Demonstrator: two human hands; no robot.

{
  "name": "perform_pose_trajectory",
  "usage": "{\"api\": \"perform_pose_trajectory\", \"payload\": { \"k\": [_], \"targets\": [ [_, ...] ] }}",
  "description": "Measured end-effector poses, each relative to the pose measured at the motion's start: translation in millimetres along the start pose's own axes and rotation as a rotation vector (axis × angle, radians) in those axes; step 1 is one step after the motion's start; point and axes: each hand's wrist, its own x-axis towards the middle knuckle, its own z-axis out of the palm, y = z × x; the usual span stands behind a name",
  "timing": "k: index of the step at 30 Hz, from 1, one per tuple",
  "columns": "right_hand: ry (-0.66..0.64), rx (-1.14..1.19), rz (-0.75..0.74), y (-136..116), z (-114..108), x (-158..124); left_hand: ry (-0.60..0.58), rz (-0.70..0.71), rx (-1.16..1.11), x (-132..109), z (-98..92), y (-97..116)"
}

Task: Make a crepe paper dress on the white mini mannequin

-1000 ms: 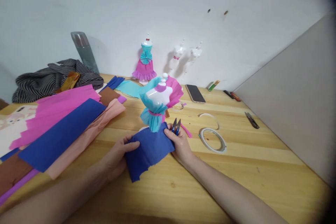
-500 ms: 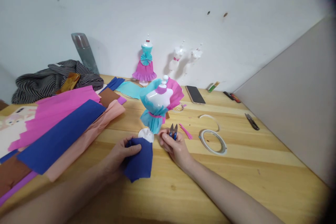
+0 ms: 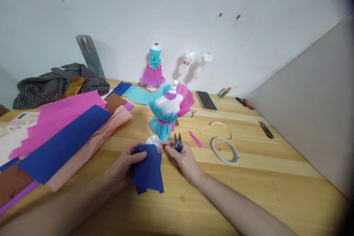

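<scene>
Overall, wooden table [image 3: 215, 199] extends rightward from mini mannequin [image 3: 169, 106] to grey partition [image 3: 309, 92]. Left hand [image 3: 125, 164]: front-left of mannequin, thumb on top, pinching. Right hand [image 3: 182, 156]: front-right, fingers curled, thumb and forefinger close together; cannot tell whether those tips grip anything. Blue crepe paper [image 3: 148, 171]: before mannequin, in left pinch, lower edge jagged. Thread snips [image 3: 177, 143]: held right, blades outward, slightly apart.

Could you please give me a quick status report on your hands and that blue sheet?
Left hand gripping blue sheet. Right hand by its upper corner, holding snips, blades apart. Small mannequin close behind the sheet.
</scene>
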Motion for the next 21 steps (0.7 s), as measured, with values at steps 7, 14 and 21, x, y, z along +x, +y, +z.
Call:
{"api": "perform_pose_trajectory", "payload": {
  "k": [7, 14, 21],
  "targets": [
    [-0.115, -0.193, -0.147, -3.3, 1.3, -0.1, -0.057, -0.017, 0.063, 0.9, -3.3, 2.9],
    [-0.104, -0.667, -0.462, -4.8, -18.0, 13.4, -0.044, 0.058, 0.147, 7.7, -13.4, 15.9],
    [0.008, -1.357, -0.282, -16.5, -32.1, 25.7, 0.002, 0.179, 0.746, -1.9, -7.9, 44.6]
  ]
}}
